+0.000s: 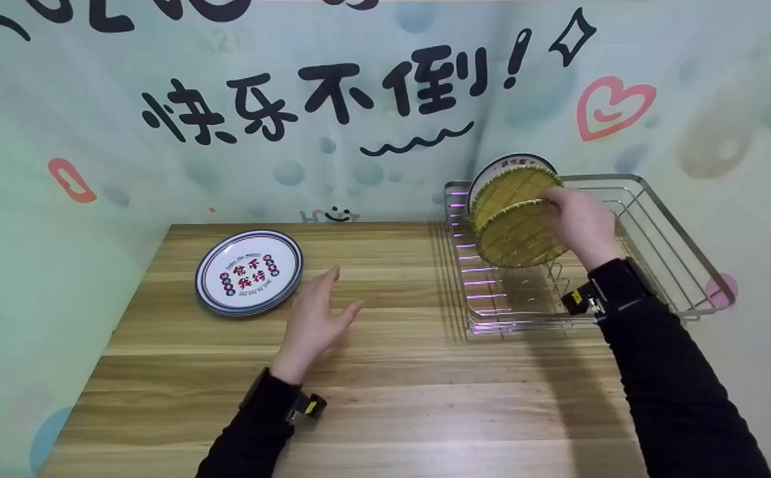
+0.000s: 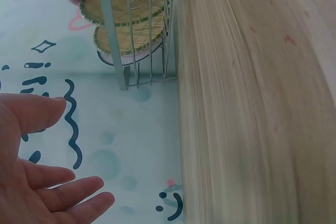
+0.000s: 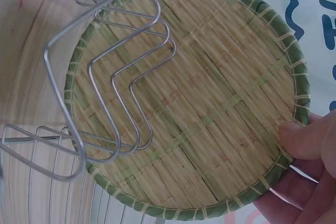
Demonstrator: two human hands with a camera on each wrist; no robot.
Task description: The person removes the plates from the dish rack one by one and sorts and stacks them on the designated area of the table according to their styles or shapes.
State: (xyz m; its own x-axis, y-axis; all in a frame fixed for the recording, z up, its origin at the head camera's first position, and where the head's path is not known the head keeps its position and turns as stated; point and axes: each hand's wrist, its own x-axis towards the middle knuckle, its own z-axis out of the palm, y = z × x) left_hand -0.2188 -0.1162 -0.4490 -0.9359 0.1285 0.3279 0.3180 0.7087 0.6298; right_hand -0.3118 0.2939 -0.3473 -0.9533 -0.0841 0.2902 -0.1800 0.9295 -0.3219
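Observation:
My right hand [image 1: 581, 222] pinches the rim of a round woven bamboo tray [image 1: 521, 236], which stands upright inside the wire dish rack [image 1: 681, 242]. Directly behind it is a second bamboo tray [image 1: 508, 186], and behind that a white plate [image 1: 491, 174] with a dark rim, mostly hidden. In the right wrist view, bent wire dividers [image 3: 142, 87] of the rack cross in front of the held tray [image 3: 226, 93]. My left hand [image 1: 316, 322] is over the table with fingers extended and thumb apart, holding nothing. Close to it lies a stack of blue-rimmed white plates [image 1: 249, 252].
The wooden table [image 1: 372, 392] carries the rack at its right side and the plates at its left. A pale printed backdrop [image 1: 359, 186] with black writing rises right behind the table's back edge.

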